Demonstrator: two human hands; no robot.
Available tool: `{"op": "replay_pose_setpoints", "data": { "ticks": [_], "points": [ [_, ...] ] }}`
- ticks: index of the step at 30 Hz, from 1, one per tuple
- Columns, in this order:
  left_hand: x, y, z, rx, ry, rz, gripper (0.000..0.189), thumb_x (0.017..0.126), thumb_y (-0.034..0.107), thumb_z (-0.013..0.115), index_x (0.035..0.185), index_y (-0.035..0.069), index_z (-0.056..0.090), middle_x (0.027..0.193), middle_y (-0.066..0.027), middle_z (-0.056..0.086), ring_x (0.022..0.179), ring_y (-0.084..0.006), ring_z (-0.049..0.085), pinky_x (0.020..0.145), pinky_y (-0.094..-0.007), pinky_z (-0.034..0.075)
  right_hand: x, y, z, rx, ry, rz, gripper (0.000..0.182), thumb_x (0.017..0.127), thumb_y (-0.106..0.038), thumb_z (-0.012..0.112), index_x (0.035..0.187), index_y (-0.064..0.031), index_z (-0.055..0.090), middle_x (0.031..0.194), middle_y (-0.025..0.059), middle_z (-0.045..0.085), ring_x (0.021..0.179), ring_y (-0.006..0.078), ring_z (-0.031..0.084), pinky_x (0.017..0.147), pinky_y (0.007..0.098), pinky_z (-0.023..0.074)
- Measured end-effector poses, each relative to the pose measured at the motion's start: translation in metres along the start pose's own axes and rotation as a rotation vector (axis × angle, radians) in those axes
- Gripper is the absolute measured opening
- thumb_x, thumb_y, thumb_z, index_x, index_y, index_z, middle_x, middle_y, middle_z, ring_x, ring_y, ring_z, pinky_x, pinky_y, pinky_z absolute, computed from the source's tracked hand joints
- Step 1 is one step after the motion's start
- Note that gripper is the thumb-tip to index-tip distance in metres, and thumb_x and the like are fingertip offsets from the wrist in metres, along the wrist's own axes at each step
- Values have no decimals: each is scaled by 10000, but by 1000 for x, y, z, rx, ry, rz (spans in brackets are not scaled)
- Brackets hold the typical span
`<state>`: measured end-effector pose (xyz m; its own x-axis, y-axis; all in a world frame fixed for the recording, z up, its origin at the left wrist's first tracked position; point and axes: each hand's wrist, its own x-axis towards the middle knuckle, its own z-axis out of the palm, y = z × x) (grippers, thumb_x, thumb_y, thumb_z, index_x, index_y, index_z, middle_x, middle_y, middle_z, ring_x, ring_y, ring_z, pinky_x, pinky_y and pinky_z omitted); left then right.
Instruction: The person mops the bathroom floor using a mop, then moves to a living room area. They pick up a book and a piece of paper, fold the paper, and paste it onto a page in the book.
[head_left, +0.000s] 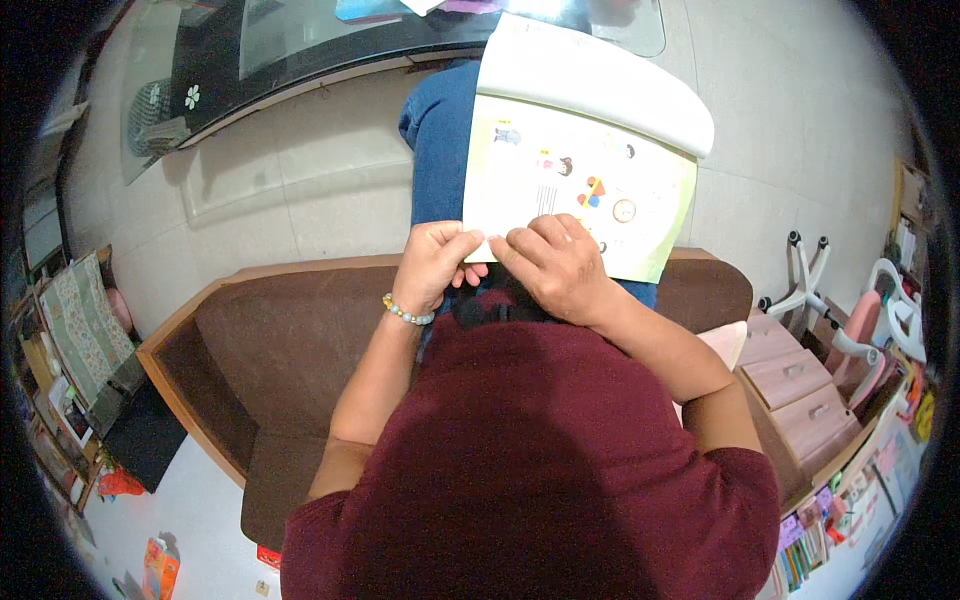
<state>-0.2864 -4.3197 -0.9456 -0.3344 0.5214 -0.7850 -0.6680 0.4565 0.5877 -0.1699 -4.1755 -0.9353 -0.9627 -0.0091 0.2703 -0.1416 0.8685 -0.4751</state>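
Observation:
An illustrated book or booklet lies across my blue jeans, its page printed with small figures, a clock and coloured shapes. A white page curls over at its far side. My left hand pinches the near left corner, thumb on top and fingers curled below the edge; a beaded bracelet is on that wrist. Just right of it, my right hand rests over the near edge with bent fingers, its index fingertip beside my left thumb. Whether the right fingers grip the paper cannot be told.
A glass-topped table stands ahead of my knees. I sit on a brown sofa with a wooden frame. Wooden drawers, a pink and white chair and rows of books are at the right. An orange packet lies lower left.

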Motion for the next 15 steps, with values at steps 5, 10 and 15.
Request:
{"op": "replay_pose_setpoints", "data": {
  "ticks": [5, 10, 15],
  "points": [
    [5, 6, -6, 88, 11, 39, 230, 844, 125, 558, 633, 34, 548, 515, -34, 543, 384, -69, 486, 343, -168, 356, 16, -4, -17, -11, -95, -75, 188, 633, -113, 563, 809, -50, 585, 694, 21, 458, 646, 148, 489, 532, 267, 392],
    [9, 16, -5, -37, 21, 98, 307, 890, 208, 505, 639, 35, 544, 509, -41, 539, 385, -74, 476, 353, -171, 346, 43, 11, -52, 129, -114, -36, 92, 651, -106, 590, 723, -74, 542, 673, 45, 463, 618, 195, 504, 531, 311, 408],
    [17, 23, -15, -45, 56, 207, 335, 911, 230, 467, 655, 28, 549, 514, -50, 546, 396, -78, 476, 371, -171, 354, 88, 62, -107, 273, -130, 137, 27, 753, -115, 590, 763, -94, 578, 722, 81, 555, 699, 266, 566, 617, 362, 461]
  ]
}}
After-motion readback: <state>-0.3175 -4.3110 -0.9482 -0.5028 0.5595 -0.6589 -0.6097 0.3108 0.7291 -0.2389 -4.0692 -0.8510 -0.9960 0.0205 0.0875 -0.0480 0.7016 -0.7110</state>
